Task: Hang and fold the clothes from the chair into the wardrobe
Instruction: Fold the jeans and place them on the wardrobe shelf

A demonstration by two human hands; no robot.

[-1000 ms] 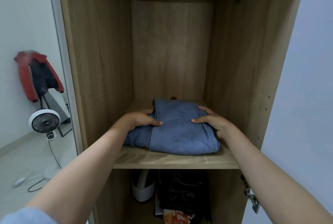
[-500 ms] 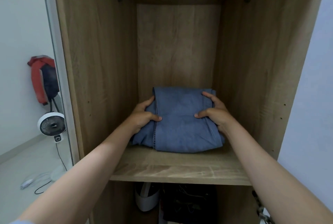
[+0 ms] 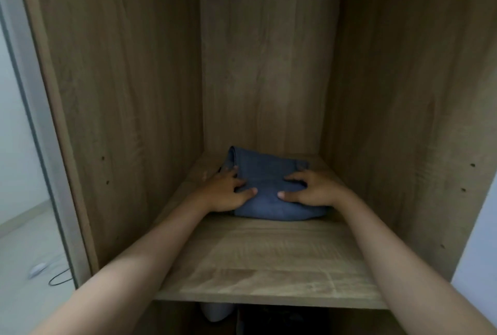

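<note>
1. Here, a folded pair of jeans [image 3: 271, 189] lies deep on the wooden shelf [image 3: 269, 262] of the wardrobe [image 3: 129, 92], close to the back panel [image 3: 269, 65] and roughly centred between the side walls.
2. The left hand [image 3: 228, 192] rests on the near left part of the bundle, fingers spread and fairly straight, thumb lying across the top of the denim. It presses flat and does not look clenched on the cloth.
3. The right hand [image 3: 312, 190] mirrors it on the near right part, fingers splayed over the top and thumb pointing inward. It too lies loose and flat on the fabric, not grasping it.
4. Two flat palms on top make sense for this step: judged from the pose, they keep the folds from springing open and steady the bundle where it sits.
5. Setting the jeans far back leaves a broad bare strip of shelf in front, which would take further folded items.
6. The bundle sits a little crooked, its far left corner raised higher than the right; whether it touches the back panel cannot be told.
7. Below the shelf, a white object [image 3: 215, 311] and dark items show dimly; what they are is unclear.
8. Outside the wardrobe on the left, a thin cable [image 3: 57, 279] lies on the floor [image 3: 24, 254].
9. The chair is out of view, so what clothing remains cannot be judged.
</note>
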